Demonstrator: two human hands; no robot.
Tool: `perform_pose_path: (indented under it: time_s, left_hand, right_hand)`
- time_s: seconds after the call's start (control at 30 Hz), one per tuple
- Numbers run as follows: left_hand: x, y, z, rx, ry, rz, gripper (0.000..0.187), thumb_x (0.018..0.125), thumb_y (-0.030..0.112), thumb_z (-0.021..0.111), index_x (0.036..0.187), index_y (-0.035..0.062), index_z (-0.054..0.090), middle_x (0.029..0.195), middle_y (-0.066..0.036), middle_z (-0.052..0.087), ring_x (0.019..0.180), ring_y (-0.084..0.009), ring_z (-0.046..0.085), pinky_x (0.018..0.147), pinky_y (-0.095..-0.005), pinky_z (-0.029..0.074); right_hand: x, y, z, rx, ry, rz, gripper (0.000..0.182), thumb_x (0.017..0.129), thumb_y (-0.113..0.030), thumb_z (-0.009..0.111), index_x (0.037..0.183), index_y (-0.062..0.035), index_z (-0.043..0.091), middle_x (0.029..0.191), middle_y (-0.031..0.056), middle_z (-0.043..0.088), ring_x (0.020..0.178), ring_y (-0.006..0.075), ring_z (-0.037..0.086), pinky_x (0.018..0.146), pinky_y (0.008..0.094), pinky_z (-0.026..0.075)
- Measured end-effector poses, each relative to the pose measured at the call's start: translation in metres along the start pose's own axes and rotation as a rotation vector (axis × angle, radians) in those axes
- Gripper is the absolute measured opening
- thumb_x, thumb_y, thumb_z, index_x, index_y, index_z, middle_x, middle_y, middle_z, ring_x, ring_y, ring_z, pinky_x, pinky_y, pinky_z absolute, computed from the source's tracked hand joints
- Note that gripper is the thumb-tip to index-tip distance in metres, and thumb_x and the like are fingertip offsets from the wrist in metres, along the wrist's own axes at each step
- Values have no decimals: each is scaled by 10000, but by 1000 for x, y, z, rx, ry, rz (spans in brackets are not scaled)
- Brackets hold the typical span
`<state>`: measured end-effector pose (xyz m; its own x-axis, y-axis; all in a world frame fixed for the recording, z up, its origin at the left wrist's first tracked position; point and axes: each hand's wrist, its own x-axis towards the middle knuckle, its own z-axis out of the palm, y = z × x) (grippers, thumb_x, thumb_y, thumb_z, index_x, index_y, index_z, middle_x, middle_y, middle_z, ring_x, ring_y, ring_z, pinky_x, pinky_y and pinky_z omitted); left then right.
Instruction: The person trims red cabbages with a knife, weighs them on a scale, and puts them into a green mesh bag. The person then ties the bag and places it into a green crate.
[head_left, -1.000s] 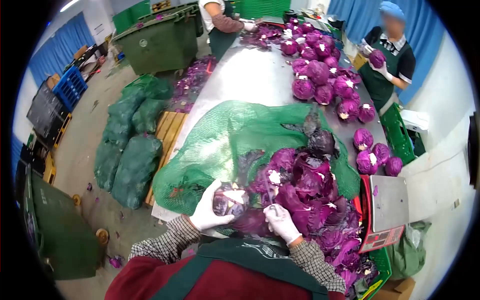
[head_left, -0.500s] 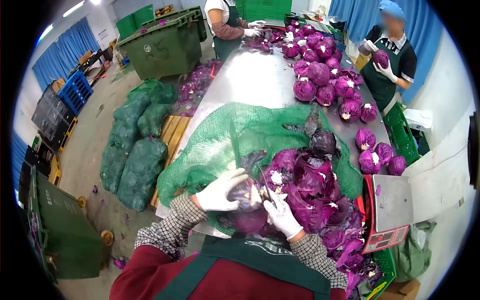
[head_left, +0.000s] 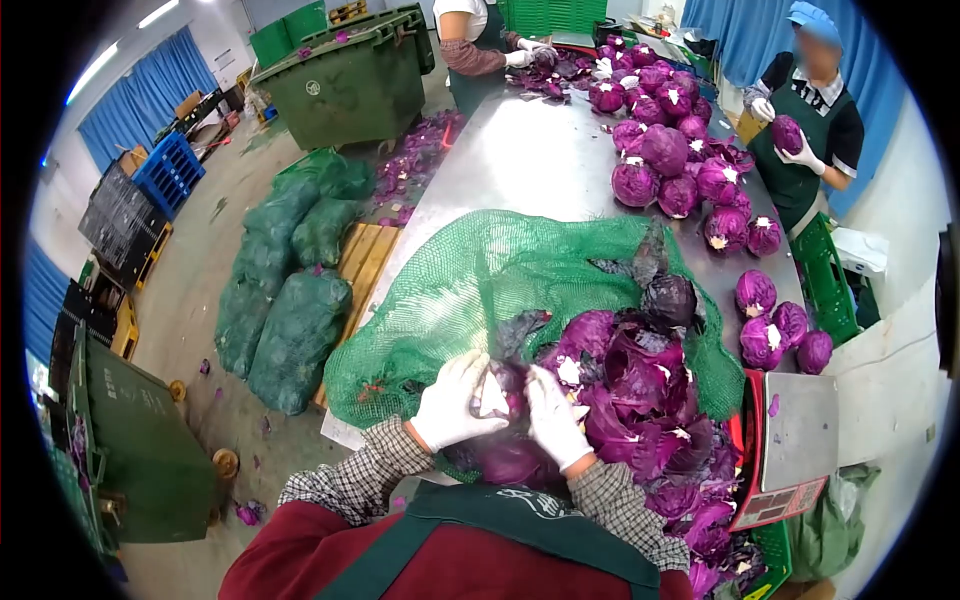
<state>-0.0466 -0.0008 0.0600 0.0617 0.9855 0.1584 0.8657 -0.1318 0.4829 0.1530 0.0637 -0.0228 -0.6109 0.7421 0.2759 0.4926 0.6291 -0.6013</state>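
Both my hands wear white gloves. My left hand [head_left: 457,402] is wrapped round the left side of a purple cabbage [head_left: 499,392], whose pale cut stem faces up. On the cabbage's right side, my right hand [head_left: 556,418] has its fingers against the leaves; whether it also holds a tool cannot be made out. Under and beyond them a green mesh bag [head_left: 440,280] is spread on the metal table [head_left: 520,150]. Loose purple leaves [head_left: 640,385] are heaped just right of my right hand. A dark cabbage [head_left: 669,301] lies on the mesh.
Many cabbages [head_left: 663,150] lie along the table's right side. A red-edged scale [head_left: 798,430] stands at right. Filled mesh sacks [head_left: 300,340] are on the left floor, near green bins [head_left: 345,95]. Two people [head_left: 820,120] work at the table's far end and right side.
The view has shifted slightly, so the scene sits further right. My hands have turned the cabbage so its stem faces up, and the blade seen before by my right hand no longer shows.
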Motion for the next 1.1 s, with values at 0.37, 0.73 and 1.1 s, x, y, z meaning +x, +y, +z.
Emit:
perform_pose_path:
  time_s: [0.37, 0.73, 1.1]
  left_hand:
    - [-35, -50, -18, -1063, -193, -408, 1062, 691, 103, 853, 1501, 27, 171, 1437, -124, 408, 1297, -219, 443, 1076, -360, 381]
    - [4, -11, -15, 144, -237, 197, 1094, 616, 525, 810, 1436, -8, 320, 1441, -289, 303, 1348, -427, 313, 1104, -474, 301]
    - [87, -25, -45, -584, -496, -411, 960, 755, 515, 751, 1419, -31, 321, 1141, -183, 614, 969, -244, 638, 727, -328, 567]
  right_hand:
    - [5, -9, -44, 704, 144, 428, 463, 968, -190, 498, 1355, 45, 399, 1059, 152, 522, 596, 159, 588, 638, 315, 486]
    - [16, -48, -137, -444, 610, -312, 462, 942, -36, 507, 1391, 8, 404, 1310, 252, 497, 1116, 369, 558, 897, 423, 497]
    - [10, -43, -78, 537, 311, 199, 493, 986, -161, 494, 1406, 62, 362, 1399, 262, 439, 1278, 333, 478, 1059, 358, 400]
